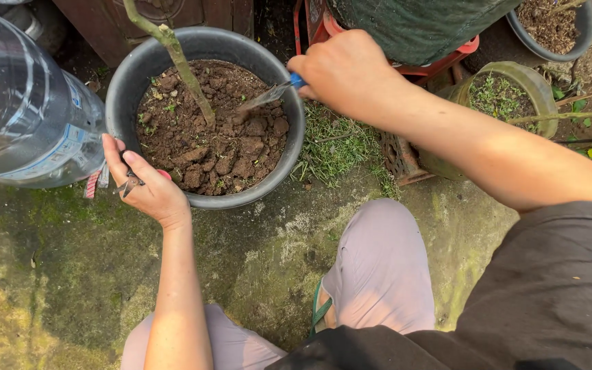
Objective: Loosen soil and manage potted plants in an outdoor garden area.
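Big clear bottle (25, 103) fills upper left of frame, nearest lens. Left hand (146, 185) at pot (121, 82) near rim, fingers curled round small red-handled tool (133, 181), kind unclear. Pot centre-top, clumpy soil (214, 144), bare stem (179, 62) leaning up-left. Right hand (344, 72) upper centre, fist closed tight on blue-handled trowel (268, 96), blade tip in soil right of stem. Step, by look: loosening soil. Next move calls for shallow strokes, clear of stem. Knees, mossy ground (56, 274) below.

Dark grey pot (126, 85) of reddish-brown soil (231, 154) — blue-handled tool (275, 92), clear bottle (22, 109), mossy green-grey ground (70, 274).
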